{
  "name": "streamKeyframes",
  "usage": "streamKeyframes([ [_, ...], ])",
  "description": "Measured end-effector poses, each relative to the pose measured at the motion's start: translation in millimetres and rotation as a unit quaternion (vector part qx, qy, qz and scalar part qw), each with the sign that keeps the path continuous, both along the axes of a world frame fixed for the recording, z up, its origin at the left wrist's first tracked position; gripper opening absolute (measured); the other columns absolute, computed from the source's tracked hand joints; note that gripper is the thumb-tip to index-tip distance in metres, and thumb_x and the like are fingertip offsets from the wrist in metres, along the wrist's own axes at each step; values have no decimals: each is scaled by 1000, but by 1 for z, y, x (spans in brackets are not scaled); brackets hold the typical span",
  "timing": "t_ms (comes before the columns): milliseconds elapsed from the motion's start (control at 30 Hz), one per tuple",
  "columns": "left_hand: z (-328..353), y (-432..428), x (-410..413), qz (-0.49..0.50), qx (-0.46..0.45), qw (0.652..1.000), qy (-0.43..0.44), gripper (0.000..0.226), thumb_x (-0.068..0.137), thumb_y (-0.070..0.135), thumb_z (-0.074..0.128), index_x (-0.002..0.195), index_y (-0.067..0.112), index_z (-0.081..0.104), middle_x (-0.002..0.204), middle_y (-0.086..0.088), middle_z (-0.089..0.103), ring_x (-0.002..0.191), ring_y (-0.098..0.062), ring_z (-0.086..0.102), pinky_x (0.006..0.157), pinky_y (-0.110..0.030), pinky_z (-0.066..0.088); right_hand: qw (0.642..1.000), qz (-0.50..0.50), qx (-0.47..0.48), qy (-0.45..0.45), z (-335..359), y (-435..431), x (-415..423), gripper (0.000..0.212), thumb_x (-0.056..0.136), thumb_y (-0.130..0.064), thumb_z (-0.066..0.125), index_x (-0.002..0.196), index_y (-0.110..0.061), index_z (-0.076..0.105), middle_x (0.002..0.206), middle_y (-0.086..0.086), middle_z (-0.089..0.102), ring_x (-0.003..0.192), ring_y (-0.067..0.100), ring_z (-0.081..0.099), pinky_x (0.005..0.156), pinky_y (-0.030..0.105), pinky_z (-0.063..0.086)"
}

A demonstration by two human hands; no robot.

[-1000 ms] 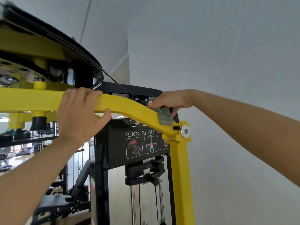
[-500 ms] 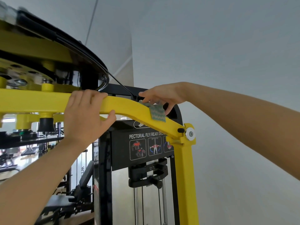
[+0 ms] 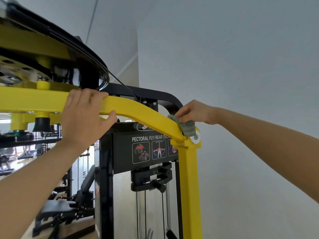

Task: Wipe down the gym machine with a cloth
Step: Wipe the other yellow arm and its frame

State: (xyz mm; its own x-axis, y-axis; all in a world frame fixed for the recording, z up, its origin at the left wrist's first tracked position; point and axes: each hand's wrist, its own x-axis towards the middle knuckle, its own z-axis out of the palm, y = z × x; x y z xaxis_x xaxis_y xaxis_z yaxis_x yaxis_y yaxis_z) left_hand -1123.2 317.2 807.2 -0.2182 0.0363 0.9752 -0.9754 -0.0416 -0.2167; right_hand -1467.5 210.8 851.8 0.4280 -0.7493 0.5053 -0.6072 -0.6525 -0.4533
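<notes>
A yellow curved arm point(image 3: 138, 110) of the gym machine runs from the left edge down to a hinge with a white cap point(image 3: 195, 138). My left hand point(image 3: 86, 116) grips this arm near its middle, fingers over the top and thumb underneath. At the arm's lower right end my right hand point(image 3: 196, 112) presses a small grey-green cloth point(image 3: 187, 126) against the arm. The cloth drapes over the arm just above the hinge. Below the hinge a yellow upright post point(image 3: 189, 187) goes down.
Behind the arm stands the black frame with a "PECTORAL FLY/REAR DELT" placard point(image 3: 148, 149) and a weight stack selector point(image 3: 151, 178). A large black and yellow pulley housing point(image 3: 51, 54) hangs overhead at the left. A plain grey wall point(image 3: 241, 66) fills the right side.
My right hand slid the cloth up the arm to the left, then back down to the right, ending just above the hinge. My left hand kept its grip.
</notes>
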Motion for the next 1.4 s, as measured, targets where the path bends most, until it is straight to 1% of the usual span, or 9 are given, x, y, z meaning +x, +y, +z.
streamKeyframes([
  [100, -2, -1, -1, -7, -12, 1000, -7, 55, 87, 45, 56, 124, 5, 62, 112, -20, 61, 107, -37, 47, 109, -49, 31, 994, 56, -61, -67, -13, 11, -2, 25, 87, -11, 76, 111, -17, 77, 107, -2, 76, 104, 13, 69, 86, 23, 57],
  [233, -5, -1, -2, -13, 4, 1000, 4, 55, 88, 44, 57, 127, 6, 60, 118, -18, 62, 114, -39, 52, 121, -47, 22, 970, 54, -237, -12, -40, 20, 14, 35, 79, -13, 81, 112, -19, 75, 106, -7, 71, 98, 9, 65, 83, 12, 49],
  [533, -3, 9, 3, 20, 40, 998, -35, 59, 87, 43, 55, 133, 6, 58, 125, -18, 63, 118, -39, 54, 120, -49, 27, 856, 33, -515, 30, -92, -10, 44, 26, 78, 1, 78, 102, -7, 71, 105, 7, 69, 89, 26, 61, 74, 37, 55],
  [733, -5, 7, 1, 19, 54, 998, -23, 59, 88, 41, 58, 136, 6, 55, 130, -18, 61, 124, -39, 51, 122, -49, 22, 885, -38, -459, -74, -113, -16, 35, 27, 74, -8, 82, 98, -14, 70, 90, -1, 65, 82, 21, 56, 67, 40, 52],
  [900, -19, 6, -11, 6, 83, 996, 42, 70, 86, 44, 55, 145, 6, 47, 150, -18, 48, 146, -38, 33, 125, -49, 14, 926, 17, -347, -146, -112, -2, 51, 28, 73, -8, 83, 97, -19, 72, 94, -5, 65, 87, 11, 60, 77, 34, 54],
  [1033, -59, 16, -47, -138, 127, 976, 106, 56, 88, 44, 58, 138, 19, 57, 151, -4, 48, 144, -25, 35, 117, -49, 33, 942, 111, -276, -153, -110, 27, 75, 30, 75, -9, 84, 100, -20, 72, 99, -7, 69, 92, 6, 62, 83, 22, 53],
  [1133, -95, 19, -73, -344, 269, 885, 161, 40, 95, 36, 67, 134, 29, 60, 134, 11, 55, 125, -9, 52, 101, -39, 50, 925, 154, -314, -147, -114, 45, 83, 31, 74, -8, 85, 97, -20, 68, 98, -5, 66, 92, 6, 62, 81, 20, 52],
  [1300, -99, 22, -97, -624, 367, 588, 361, 25, 100, 18, 59, 124, 20, 66, 114, -9, 72, 103, -23, 73, 82, -37, 61, 902, 198, -358, -136, -119, 57, 81, 29, 74, -7, 86, 93, -13, 67, 99, -3, 60, 94, 8, 60, 79, 13, 48],
  [1400, -94, 12, -100, -652, 353, 529, 413, 23, 96, 12, 64, 118, 12, 70, 112, -14, 74, 101, -26, 74, 82, -36, 61, 899, 201, -372, -114, -116, 47, 73, 29, 78, -21, 86, 99, -11, 67, 102, -1, 61, 97, 12, 61, 82, 24, 54],
])
